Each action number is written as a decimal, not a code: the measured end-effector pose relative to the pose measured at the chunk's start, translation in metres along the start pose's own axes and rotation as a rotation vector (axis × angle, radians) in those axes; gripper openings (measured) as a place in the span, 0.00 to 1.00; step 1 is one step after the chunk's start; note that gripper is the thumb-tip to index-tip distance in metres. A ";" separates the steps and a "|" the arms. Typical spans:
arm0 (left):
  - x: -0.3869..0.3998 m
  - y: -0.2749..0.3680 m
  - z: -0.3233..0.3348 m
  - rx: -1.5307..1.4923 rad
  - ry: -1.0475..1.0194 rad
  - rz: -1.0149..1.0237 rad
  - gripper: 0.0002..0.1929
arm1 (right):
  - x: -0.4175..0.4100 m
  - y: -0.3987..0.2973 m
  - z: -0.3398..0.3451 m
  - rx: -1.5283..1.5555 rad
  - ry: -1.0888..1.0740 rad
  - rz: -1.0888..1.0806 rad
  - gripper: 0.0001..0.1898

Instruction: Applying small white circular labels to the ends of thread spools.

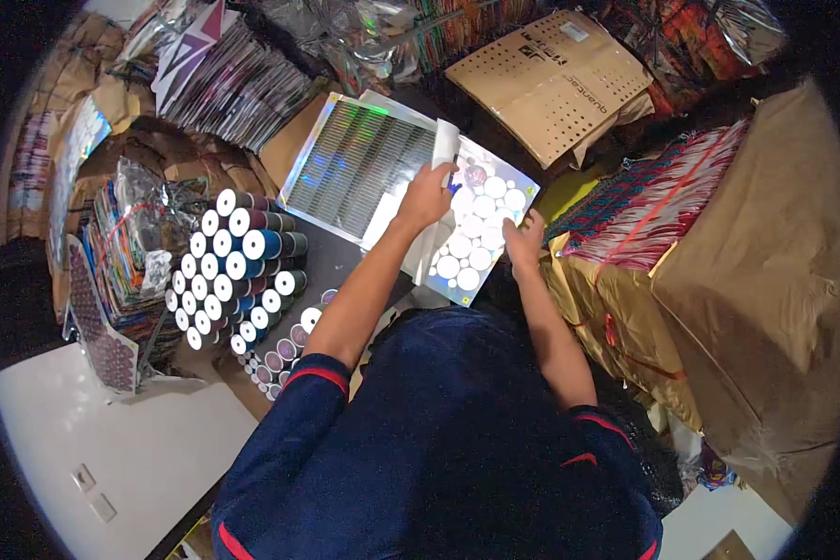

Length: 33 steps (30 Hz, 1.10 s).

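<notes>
My left hand (pixel 425 196) is at the rolled-back edge of a whitish backing sheet (pixel 442 150), with something small and blue at its fingertips; whether it grips the sheet is hard to tell. Under that edge lies a shiny sheet of round white stickers (pixel 472 225), some circles printed. Beside its right edge is my right hand (pixel 525 241), fingers spread, thumb over the sheet. Left of both hands lies a holographic sheet with rows of fine dark strips (pixel 364 164). Stacks of round white-topped discs (pixel 234 262) stand on the dark surface to the left.
A perforated cardboard piece (pixel 549 84) lies at the upper right. A paper-wrapped stack of sheets (pixel 672 203) stands at the right. More stacked sheets (pixel 234 80) are at the upper left, plastic-covered bundles (pixel 122 245) at the left, and a white panel (pixel 126 448) at the lower left.
</notes>
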State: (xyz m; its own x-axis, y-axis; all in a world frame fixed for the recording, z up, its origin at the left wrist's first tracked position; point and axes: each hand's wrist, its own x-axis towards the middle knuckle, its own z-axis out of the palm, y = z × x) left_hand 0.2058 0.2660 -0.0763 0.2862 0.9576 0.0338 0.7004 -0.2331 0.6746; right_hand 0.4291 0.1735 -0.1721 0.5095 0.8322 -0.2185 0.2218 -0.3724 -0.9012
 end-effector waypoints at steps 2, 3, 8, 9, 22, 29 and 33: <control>0.000 -0.003 0.001 -0.026 0.018 -0.028 0.22 | 0.006 -0.002 -0.002 0.342 -0.073 0.227 0.45; 0.001 -0.004 0.000 -0.050 0.039 -0.056 0.18 | 0.009 -0.006 -0.003 0.341 -0.074 0.229 0.45; 0.005 -0.008 -0.005 -0.061 0.037 -0.032 0.16 | 0.031 0.015 -0.007 0.235 -0.111 0.387 0.34; 0.005 -0.014 -0.007 -0.071 0.013 -0.050 0.16 | 0.028 0.013 -0.005 0.234 -0.118 0.388 0.34; 0.002 -0.021 -0.023 -0.127 0.025 -0.003 0.16 | 0.017 0.026 -0.004 -0.029 -0.023 0.155 0.31; 0.000 -0.009 -0.048 -0.178 -0.018 -0.081 0.17 | 0.006 0.007 -0.007 -0.044 -0.014 0.125 0.24; 0.001 -0.009 -0.054 -0.240 -0.046 -0.032 0.17 | 0.007 0.012 -0.009 -0.017 0.012 0.146 0.23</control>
State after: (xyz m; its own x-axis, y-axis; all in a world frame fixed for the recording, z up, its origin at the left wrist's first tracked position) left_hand 0.1646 0.2783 -0.0425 0.2996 0.9539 -0.0205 0.5358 -0.1504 0.8309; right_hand 0.4432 0.1712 -0.1812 0.5475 0.7637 -0.3420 0.1584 -0.4958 -0.8538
